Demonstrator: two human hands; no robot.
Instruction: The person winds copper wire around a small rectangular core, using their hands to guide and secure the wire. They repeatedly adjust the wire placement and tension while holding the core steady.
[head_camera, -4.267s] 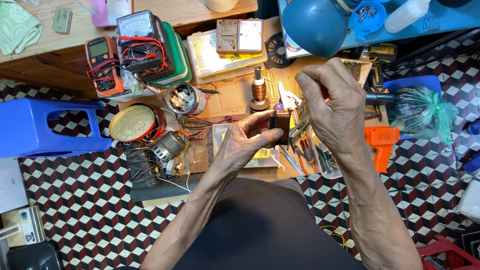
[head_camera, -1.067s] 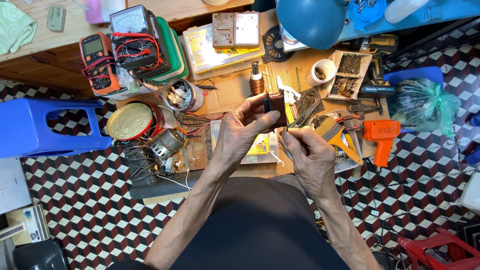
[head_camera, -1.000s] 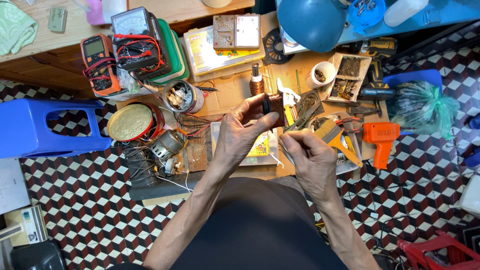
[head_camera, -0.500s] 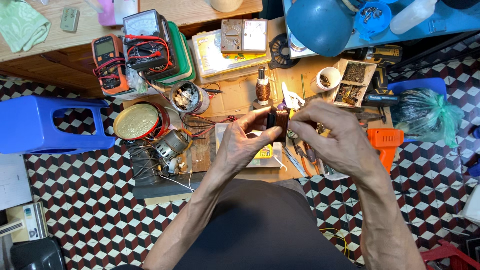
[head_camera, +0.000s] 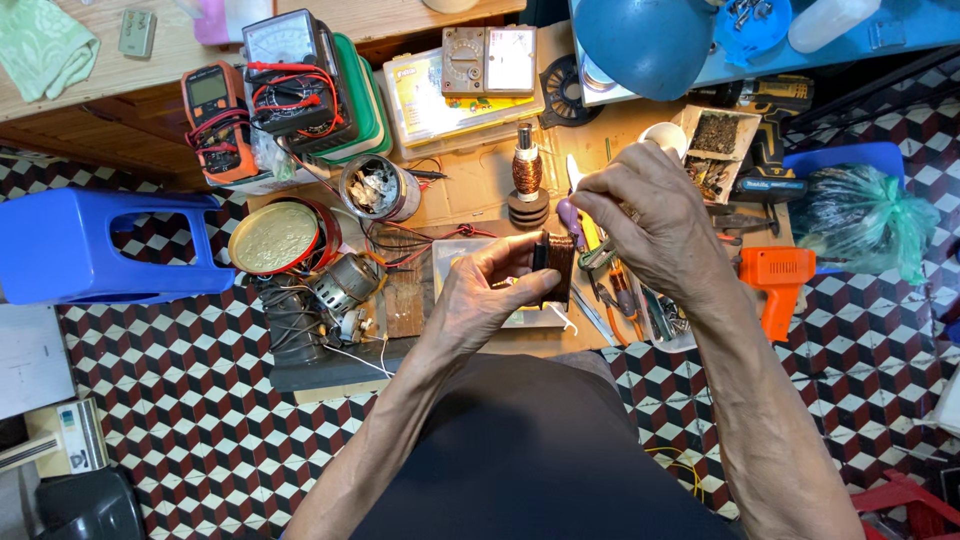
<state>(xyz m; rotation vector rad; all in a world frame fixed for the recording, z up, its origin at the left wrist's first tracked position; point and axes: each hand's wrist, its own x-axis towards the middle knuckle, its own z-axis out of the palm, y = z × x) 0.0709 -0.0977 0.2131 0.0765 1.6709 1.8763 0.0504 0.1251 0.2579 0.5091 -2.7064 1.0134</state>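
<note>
Bare forearms, no sleeves, left hand (head_camera: 490, 295), right hand (head_camera: 650, 215) (ringless), dark lap

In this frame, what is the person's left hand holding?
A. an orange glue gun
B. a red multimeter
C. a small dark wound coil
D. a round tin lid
C: the left hand pinches a small dark coil between thumb and fingers, while the orange glue gun lies untouched on the bench.

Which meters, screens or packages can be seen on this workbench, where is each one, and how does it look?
Orange multimeter: far left, small grey screen, red leads.
Black analogue meter: beside it, white dial, red leads wrapped around.
Grey panel meter: top centre, pale dial face.
Yellow flat package: under the panel meter, clear cover.
</note>
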